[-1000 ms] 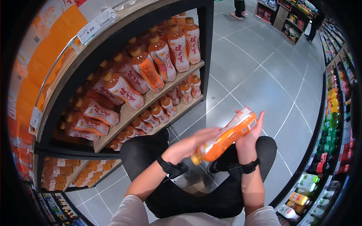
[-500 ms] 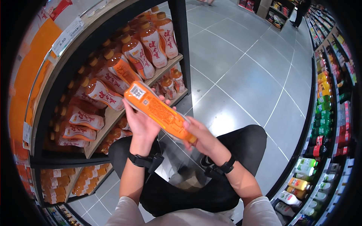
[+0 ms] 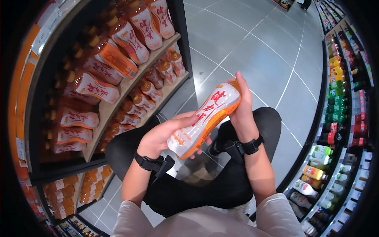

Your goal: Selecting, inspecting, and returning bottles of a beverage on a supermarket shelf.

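A plastic drink bottle point(image 3: 211, 110) with a white and orange label and red lettering lies slantwise between my hands, above my lap. Its base points to the lower left and its neck to the upper right. My left hand point(image 3: 164, 132) is closed round the lower half, the thumb across the white label and fingertips showing beneath. Around the neck end my right hand point(image 3: 243, 106) is closed, with one finger reaching up beside it. That hand hides most of the cap.
On my left stands a shelf unit with a wooden shelf edge point(image 3: 112, 104) and rows of similar bottles point(image 3: 148, 31). To the right runs a long shelf of coloured drink bottles point(image 3: 337, 104). Grey floor tiles point(image 3: 264, 51) stretch between them. A person's foot point(image 3: 304, 5) shows far off.
The bottle has been turned: the orange printed side faced up before, now the white side does. Its neck end has swung from lower right to upper right. My view has shifted slightly.
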Demonstrator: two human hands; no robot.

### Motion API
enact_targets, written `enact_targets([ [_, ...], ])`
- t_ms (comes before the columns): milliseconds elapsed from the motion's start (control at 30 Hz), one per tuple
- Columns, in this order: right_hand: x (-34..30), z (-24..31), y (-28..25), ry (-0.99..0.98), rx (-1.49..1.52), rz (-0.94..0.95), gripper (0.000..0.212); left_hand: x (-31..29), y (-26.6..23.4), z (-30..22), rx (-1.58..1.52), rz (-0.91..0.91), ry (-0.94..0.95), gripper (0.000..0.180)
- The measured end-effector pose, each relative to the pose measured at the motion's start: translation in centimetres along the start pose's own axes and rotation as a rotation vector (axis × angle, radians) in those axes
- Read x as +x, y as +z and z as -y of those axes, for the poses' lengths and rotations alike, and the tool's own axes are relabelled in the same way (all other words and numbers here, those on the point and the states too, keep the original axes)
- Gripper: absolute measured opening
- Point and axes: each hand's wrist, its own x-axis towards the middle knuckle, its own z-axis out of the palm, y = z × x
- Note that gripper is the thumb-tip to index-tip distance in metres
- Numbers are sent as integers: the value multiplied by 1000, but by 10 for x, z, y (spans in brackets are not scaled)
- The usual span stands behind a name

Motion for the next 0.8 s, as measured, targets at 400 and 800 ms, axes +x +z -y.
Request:
enact_targets([
  [400,-5,-34,13,303,322,508,79,40,-8,58,-555,309,144,69],
  [800,7,-54,17,196,-209,203,50,62,-17,71,-52,-309,407,66],
])
